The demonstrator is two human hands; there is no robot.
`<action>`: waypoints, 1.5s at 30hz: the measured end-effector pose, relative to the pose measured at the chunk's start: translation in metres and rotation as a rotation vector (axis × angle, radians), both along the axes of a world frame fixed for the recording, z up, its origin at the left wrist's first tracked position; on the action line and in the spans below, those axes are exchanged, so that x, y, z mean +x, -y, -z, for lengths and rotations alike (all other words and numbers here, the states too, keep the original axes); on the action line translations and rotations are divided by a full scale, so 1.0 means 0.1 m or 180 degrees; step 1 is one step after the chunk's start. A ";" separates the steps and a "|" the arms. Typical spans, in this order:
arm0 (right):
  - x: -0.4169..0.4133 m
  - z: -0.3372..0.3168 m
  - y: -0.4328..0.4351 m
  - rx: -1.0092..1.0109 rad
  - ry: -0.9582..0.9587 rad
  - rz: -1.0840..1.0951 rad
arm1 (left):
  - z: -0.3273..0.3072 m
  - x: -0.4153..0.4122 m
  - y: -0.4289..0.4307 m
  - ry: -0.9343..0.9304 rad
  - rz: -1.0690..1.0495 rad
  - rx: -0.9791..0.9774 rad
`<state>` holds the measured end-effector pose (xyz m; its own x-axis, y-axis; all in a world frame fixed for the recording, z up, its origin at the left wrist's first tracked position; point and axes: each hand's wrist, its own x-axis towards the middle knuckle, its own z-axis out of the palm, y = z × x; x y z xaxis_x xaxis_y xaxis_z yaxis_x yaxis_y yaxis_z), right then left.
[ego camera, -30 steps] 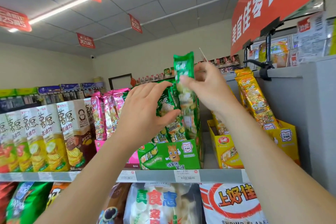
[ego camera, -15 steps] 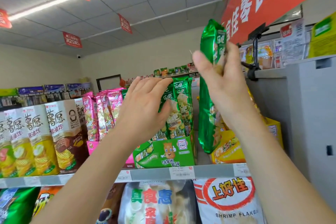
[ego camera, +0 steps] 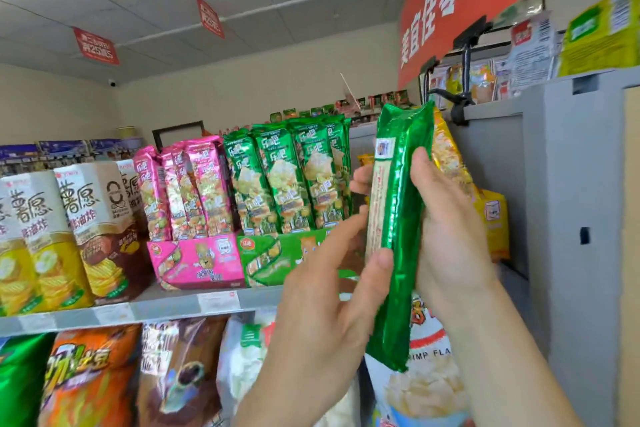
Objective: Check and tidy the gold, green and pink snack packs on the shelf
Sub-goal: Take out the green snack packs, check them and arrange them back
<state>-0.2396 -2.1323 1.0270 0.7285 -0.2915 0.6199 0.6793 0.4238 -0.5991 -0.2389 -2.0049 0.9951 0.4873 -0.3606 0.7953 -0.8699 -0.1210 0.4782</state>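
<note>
In front of the grey metal shelf (ego camera: 166, 310), both hands held one long green foil snack pack (ego camera: 398, 229) upright, its back seam and white printed strip turned toward the camera. The left hand (ego camera: 329, 308) clasped the pack's lower left edge, thumb pressed on the strip. The right hand (ego camera: 446, 236) gripped the opposite edge, palm against the foil. The pack was off the shelf, raised between the green cardboard display box (ego camera: 277, 256) and the gold foil packs (ego camera: 450, 156) partly hidden behind it. Further green packs (ego camera: 277, 180) stood upright in that box. Pink foil packs (ego camera: 187, 191) stood in a pink cardboard box (ego camera: 197, 262) just beside it, to the left.
</note>
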 end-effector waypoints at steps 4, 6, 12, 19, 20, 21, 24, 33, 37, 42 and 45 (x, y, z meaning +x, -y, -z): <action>-0.06 0.14 -0.15 -0.0006 -0.0215 0.0348 | 0.14 -0.02 0.02 -0.0377 0.0363 -0.0317; -0.10 0.19 -0.21 -0.0179 -0.0200 0.0416 | 0.19 -0.02 -0.02 -0.0344 0.0166 -0.0383; -0.18 0.28 -0.29 -0.0571 0.0067 0.1335 | 0.28 -0.02 -0.07 -0.0138 -0.0504 -0.0490; -0.25 0.32 -0.31 -0.0807 -0.0044 0.2371 | 0.43 0.00 -0.09 0.0582 -0.1129 -0.0190; -0.24 0.32 -0.32 -0.0768 -0.0081 0.2373 | 0.45 0.00 -0.10 0.0626 -0.0995 -0.0214; -0.23 0.33 -0.32 -0.0713 -0.0093 0.2298 | 0.48 0.01 -0.12 0.0640 -0.0802 -0.0246; -0.21 0.35 -0.35 -0.0516 -0.0139 0.1927 | 0.53 0.02 -0.15 0.0330 -0.0267 -0.0413; -0.16 0.43 -0.48 0.0138 -0.0776 0.1430 | 0.66 -0.01 -0.18 -0.0062 -0.0028 -0.0643; -0.20 0.46 -0.49 0.0148 -0.0533 0.1018 | 0.69 -0.03 -0.23 -0.0162 0.0062 -0.0615; -0.22 0.49 -0.53 0.0150 -0.0517 0.0935 | 0.68 -0.03 -0.28 -0.0321 0.0144 -0.0708; -0.23 0.52 -0.54 -0.0077 -0.0423 0.0907 | 0.62 -0.03 -0.28 -0.0399 0.0164 -0.0798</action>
